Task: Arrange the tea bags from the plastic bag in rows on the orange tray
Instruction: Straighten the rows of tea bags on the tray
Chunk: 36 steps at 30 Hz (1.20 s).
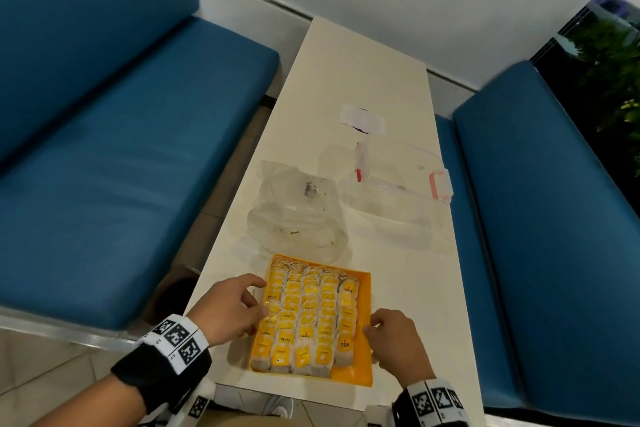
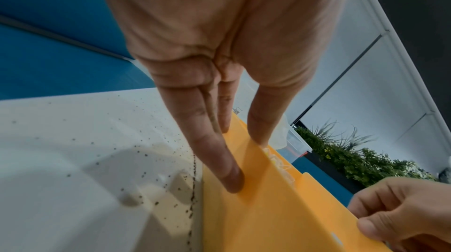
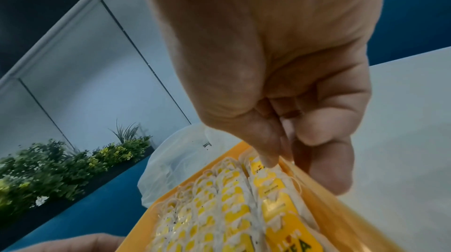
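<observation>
1. Two blue benches (image 1: 114, 135) stand on both sides of a long white tabletop (image 1: 408, 305), which reaches toward a white wall.
2. A clear plastic box (image 1: 398, 191) with red clips lies on the far right part of the tabletop, and a piece of white tape (image 1: 362, 118) is behind it.
3. The plastic bag (image 1: 294, 208) lies left of the box, just behind the tray; it looks flat, and I cannot tell if any tea bag is inside.
4. The orange tray (image 1: 349, 376) sits at the near edge of the tabletop, between the two hands.
5. The tea bags (image 1: 306, 314) with yellow tags fill the tray in five rows from near to far; a bare corner of the tray shows at the near right.
6. The left hand (image 1: 230, 308) is at the left wall of the tray; in the left wrist view its fingers (image 2: 219, 159) are straight and press on the outside of the wall, gripping nothing.
7. The right hand (image 1: 396, 340) is at the right wall of the tray, with fingers curled; the thumb (image 3: 266, 152) lies over the rim and the other fingers are outside, so it holds the wall.
8. Small dark crumbs (image 2: 146, 159) lie on the tabletop beside the left wall.
</observation>
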Available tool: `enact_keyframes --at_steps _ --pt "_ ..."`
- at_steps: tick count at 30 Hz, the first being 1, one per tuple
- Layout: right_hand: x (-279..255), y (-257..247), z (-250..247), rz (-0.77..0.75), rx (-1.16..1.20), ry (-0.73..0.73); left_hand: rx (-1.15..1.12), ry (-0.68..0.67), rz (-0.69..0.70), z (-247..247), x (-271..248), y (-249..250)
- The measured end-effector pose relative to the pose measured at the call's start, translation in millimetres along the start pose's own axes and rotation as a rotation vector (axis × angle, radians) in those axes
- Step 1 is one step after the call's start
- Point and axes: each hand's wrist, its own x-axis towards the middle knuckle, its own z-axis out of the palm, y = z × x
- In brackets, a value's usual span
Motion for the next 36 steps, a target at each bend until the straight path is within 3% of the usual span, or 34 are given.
enact_keyframes --at_steps 7,9,12,13,18,20,24,30,36 --pt "1.6 24.2 -19.5 0.039 -0.026 0.051 0.095 -0.050 0.025 16.8 7.2 17.5" --pt "2.8 11.2 -35.8 -0.050 -0.033 0.137 0.102 0.085 0.033 1.4 13.3 20.8" --pt "17.7 -34.8 -59.8 -0.195 0.069 0.202 0.108 0.404 0.050 -35.4 30.0 24.2" --pt "29.3 -52.2 -63.5 -0.221 0.068 0.197 0.103 0.438 0.045 -45.4 37.4 25.2" --pt "86.5 -132.1 -50.7 -0.270 -0.179 -0.085 0.192 0.209 0.097 -63.6 83.9 23.2" --pt "95.5 -153.5 -41.4 -0.284 -0.159 -0.162 0.181 0.180 0.108 -66.5 95.4 25.2" --pt "99.2 -190.2 -24.0 -0.252 0.083 -0.261 0.150 0.169 0.155 -73.2 104.0 36.2" --pt "91.7 -247.7 -0.4 -0.196 0.545 -0.428 -0.031 -0.057 0.134 -88.8 99.7 60.7" --pt "87.0 -278.5 9.6 -0.125 0.952 -0.530 0.235 0.019 0.293 -108.3 108.9 56.4"
